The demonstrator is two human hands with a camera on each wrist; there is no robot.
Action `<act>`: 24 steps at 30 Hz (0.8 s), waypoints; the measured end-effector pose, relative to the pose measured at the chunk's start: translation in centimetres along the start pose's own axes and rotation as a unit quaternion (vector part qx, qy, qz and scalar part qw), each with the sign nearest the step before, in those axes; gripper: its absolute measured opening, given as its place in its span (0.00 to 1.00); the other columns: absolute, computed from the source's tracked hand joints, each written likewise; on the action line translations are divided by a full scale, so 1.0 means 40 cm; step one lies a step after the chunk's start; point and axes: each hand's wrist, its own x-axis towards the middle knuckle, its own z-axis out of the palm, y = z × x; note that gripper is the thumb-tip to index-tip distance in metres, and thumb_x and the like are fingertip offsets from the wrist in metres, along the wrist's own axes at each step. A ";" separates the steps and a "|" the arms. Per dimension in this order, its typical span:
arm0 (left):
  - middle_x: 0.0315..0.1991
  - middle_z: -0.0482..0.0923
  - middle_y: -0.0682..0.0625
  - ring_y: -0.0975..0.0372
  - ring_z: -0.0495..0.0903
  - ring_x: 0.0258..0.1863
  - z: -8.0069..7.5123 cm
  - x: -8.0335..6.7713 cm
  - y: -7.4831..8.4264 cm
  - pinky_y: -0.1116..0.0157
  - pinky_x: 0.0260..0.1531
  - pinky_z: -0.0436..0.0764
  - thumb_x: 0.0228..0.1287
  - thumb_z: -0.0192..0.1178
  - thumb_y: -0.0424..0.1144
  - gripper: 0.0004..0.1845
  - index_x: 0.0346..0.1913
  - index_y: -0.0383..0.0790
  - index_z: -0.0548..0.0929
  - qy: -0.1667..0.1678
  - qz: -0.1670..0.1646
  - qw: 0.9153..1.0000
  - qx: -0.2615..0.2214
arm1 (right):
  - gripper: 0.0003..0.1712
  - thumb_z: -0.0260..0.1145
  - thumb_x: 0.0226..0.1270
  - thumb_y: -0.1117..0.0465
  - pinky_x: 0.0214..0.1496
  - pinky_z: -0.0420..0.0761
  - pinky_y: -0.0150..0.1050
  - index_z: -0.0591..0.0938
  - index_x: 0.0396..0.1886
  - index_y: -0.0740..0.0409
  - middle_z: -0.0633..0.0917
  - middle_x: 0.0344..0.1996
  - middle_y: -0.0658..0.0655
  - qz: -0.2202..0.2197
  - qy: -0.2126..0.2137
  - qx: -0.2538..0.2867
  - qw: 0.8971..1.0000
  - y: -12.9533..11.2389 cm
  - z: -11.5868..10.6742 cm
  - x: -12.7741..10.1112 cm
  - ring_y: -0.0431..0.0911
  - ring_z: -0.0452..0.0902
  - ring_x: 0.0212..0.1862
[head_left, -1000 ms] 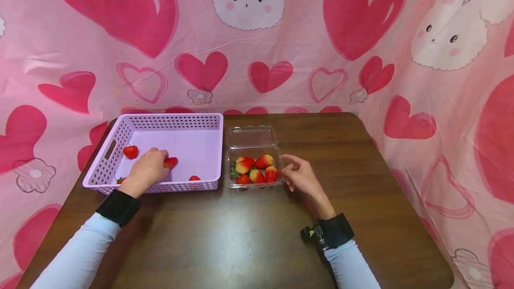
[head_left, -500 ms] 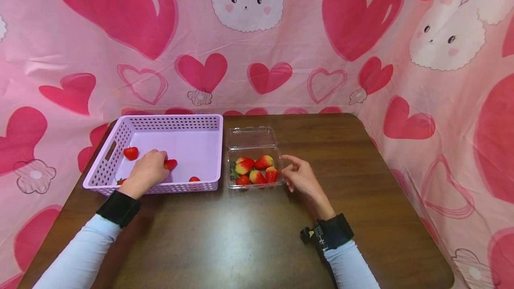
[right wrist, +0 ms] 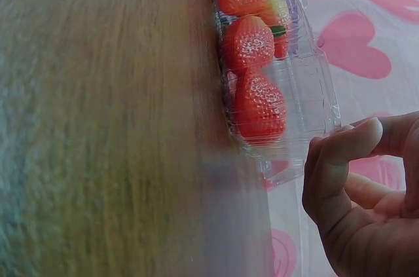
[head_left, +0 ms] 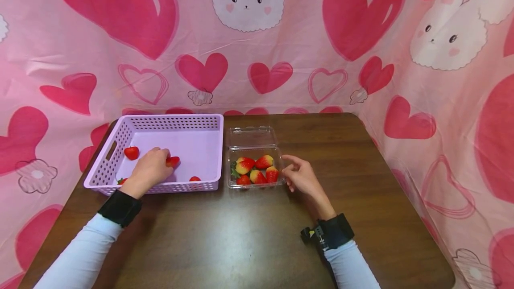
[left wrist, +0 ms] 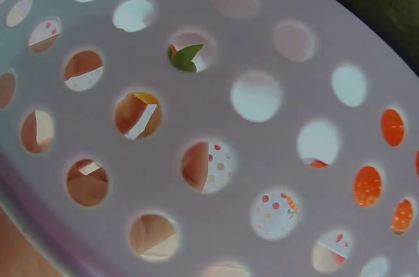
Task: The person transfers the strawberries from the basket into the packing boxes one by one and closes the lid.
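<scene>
The left hand [head_left: 149,171] reaches into the lilac basket [head_left: 209,121], fingers curled on a strawberry [head_left: 173,161] — the right hand [head_left: 302,176] rests loose and open beside the clear punnet [head_left: 252,137] on the tabletop [head_left: 249,235].

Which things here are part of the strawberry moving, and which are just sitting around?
In use: left hand on a strawberry; lilac basket; clear clamshell box of strawberries; right hand beside it.
Lying about: wooden table; heart-and-bunny cloth.
</scene>
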 end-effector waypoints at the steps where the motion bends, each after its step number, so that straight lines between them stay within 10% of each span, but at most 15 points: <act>1: 0.41 0.79 0.32 0.44 0.78 0.39 -0.001 0.001 0.004 0.44 0.47 0.83 0.60 0.72 0.35 0.25 0.55 0.21 0.79 0.002 0.002 1.000 0.003 | 0.26 0.61 0.75 0.71 0.21 0.78 0.36 0.74 0.71 0.70 0.79 0.21 0.61 0.003 -0.002 0.000 1.000 -0.006 0.000 -0.002 0.49 0.71 0.17; 24: 0.47 0.79 0.32 0.45 0.80 0.42 -0.007 -0.017 0.050 0.44 0.50 0.83 0.64 0.72 0.40 0.31 0.63 0.23 0.78 0.043 0.040 0.997 -0.041 | 0.26 0.62 0.75 0.68 0.21 0.78 0.36 0.77 0.71 0.61 0.79 0.22 0.59 -0.009 0.010 0.000 1.000 0.067 -0.003 0.033 0.47 0.71 0.16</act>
